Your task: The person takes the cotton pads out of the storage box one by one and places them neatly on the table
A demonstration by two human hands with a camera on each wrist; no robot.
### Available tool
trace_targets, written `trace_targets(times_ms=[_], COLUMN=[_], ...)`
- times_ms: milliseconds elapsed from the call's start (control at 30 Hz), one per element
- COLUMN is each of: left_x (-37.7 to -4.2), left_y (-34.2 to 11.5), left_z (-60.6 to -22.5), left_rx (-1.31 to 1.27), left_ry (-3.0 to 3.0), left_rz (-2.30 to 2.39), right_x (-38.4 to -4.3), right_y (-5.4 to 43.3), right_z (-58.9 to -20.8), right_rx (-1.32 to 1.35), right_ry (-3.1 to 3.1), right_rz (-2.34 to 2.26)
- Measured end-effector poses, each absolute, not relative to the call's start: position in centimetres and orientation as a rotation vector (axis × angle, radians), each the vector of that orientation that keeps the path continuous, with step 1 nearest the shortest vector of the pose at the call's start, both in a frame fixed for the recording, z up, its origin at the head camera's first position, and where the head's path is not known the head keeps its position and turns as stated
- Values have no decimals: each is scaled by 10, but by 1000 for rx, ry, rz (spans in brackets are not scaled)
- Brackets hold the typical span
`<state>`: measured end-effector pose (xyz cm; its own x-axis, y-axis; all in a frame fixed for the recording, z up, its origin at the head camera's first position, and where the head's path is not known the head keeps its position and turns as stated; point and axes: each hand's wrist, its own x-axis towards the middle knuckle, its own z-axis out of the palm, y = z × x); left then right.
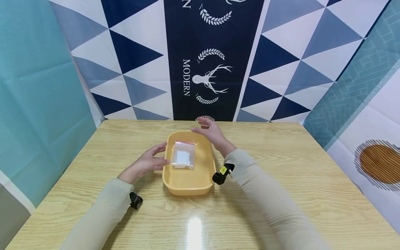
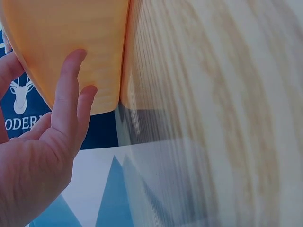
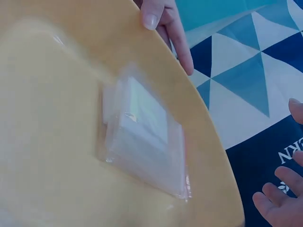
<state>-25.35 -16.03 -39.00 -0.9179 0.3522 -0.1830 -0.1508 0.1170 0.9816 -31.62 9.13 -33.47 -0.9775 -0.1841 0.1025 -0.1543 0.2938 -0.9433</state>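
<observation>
An orange-yellow plastic basin point(image 1: 198, 178) stands on the table, and a clear zip bag point(image 1: 184, 152) with white contents lies inside it. In the head view my left hand point(image 1: 143, 165) is at the basin's left rim, thumb at the edge, fingers loosely extended. The left wrist view shows fingers point(image 2: 66, 97) spread along the basin's outer wall. Over the far right corner, my right hand point(image 1: 214, 133) has its fingers spread. The right wrist view has that hand apart from the rim, and white pieces show through the bag point(image 3: 142, 137).
The light wood-grain table point(image 1: 275, 163) extends around the basin on all sides. A patterned cloth point(image 1: 215, 45) with triangles and a deer print hangs behind it. Teal cloth point(image 1: 40, 97) hangs at the left. Each wrist wears a small black camera point(image 1: 135, 200).
</observation>
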Motion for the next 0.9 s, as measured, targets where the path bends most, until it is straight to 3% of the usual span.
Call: trace_targets(times_ms=[433, 900], left_x=[-254, -254], left_y=[-162, -161], left_z=[-391, -392], left_rx=[207, 214], left_ry=[2010, 1988], left_rz=[1873, 1894], right_x=[-321, -321], right_y=[61, 51], right_z=[-352, -362], right_rx=[-303, -431], right_ry=[2305, 2408], right_rz=[-1878, -1520])
